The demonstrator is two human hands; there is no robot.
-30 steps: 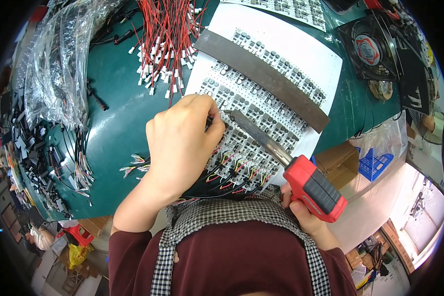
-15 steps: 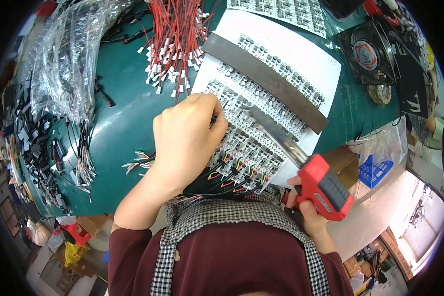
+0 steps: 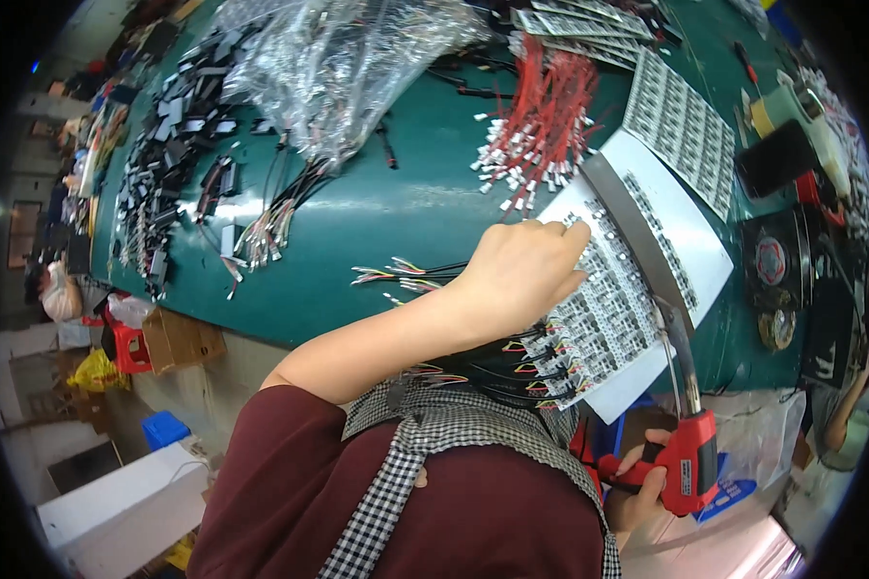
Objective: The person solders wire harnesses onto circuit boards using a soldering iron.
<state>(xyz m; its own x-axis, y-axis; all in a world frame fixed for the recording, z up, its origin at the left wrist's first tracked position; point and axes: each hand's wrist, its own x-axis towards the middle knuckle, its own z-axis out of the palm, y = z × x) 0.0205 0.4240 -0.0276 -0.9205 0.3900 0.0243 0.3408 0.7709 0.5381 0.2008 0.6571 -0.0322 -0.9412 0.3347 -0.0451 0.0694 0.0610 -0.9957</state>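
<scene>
My right hand (image 3: 644,487) is closed around the handle of a red and black soldering gun (image 3: 693,468). The gun's metal barrel points up, its tip beside the right edge of a panel of small circuit boards (image 3: 603,323). Over the panel's left part, my left hand (image 3: 523,275) has its fingers curled together; what they hold, if anything, is hidden. Black cables (image 3: 512,378) with red, yellow and white wire ends lie along the panel's near edge. A dark flat bar (image 3: 637,232) rests across the panel, which lies on a white sheet (image 3: 713,256).
Red wires with white connectors (image 3: 541,125) lie beyond the panel. Clear plastic bags (image 3: 338,77) and black connector housings (image 3: 179,121) cover the table's far left. More board panels (image 3: 681,125) are stacked at the back. A fan (image 3: 772,261) stands at right.
The view has swung left, so the table contents sit further right. The soldering gun now points more upright, its tip nearer the bar. My left hand remains over the boards, fingers still closed.
</scene>
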